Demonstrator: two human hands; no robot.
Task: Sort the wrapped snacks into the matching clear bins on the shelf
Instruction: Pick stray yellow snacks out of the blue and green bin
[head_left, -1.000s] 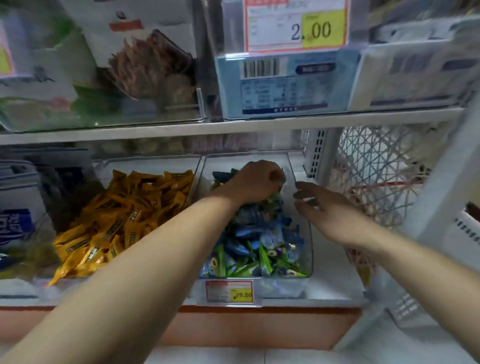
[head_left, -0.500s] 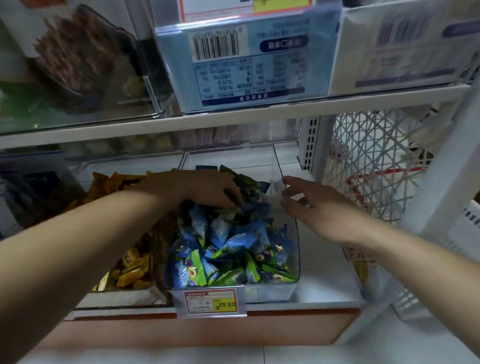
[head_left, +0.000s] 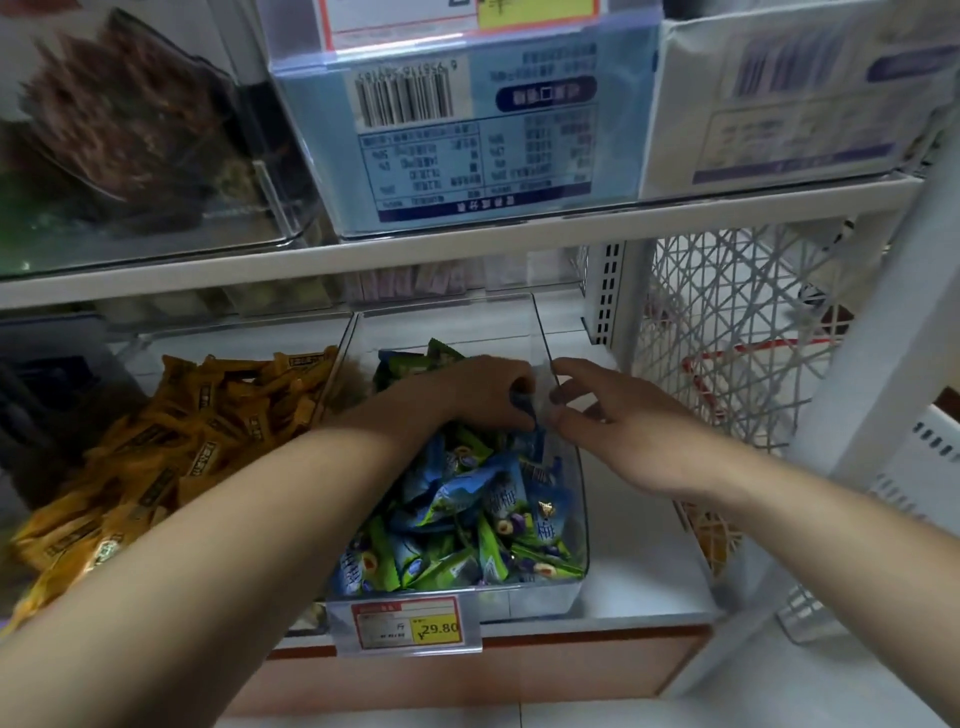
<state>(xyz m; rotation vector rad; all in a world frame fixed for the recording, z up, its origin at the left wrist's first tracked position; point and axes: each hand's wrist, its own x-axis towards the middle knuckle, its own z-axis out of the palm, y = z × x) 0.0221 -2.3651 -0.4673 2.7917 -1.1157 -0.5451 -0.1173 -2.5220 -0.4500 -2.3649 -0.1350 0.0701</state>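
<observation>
Nearest, a price tag (head_left: 405, 623) clips to the front of a clear bin (head_left: 457, 327) heaped with blue-and-green snacks (head_left: 467, 519). Over the last second the left hand (head_left: 467, 397) has slid across the heap to the bin's right wall, which suggests it is settling matching snacks in place rather than fetching more. Its fingers curl down around a blue wrapped snack (head_left: 522, 405) on the pile. The right hand (head_left: 618, 436) is slack and holds nothing, its fingertips (head_left: 558, 397) against the outside of that wall. Farther left, yellow snacks (head_left: 208, 431) fill the neighbouring bin (head_left: 234, 338).
</observation>
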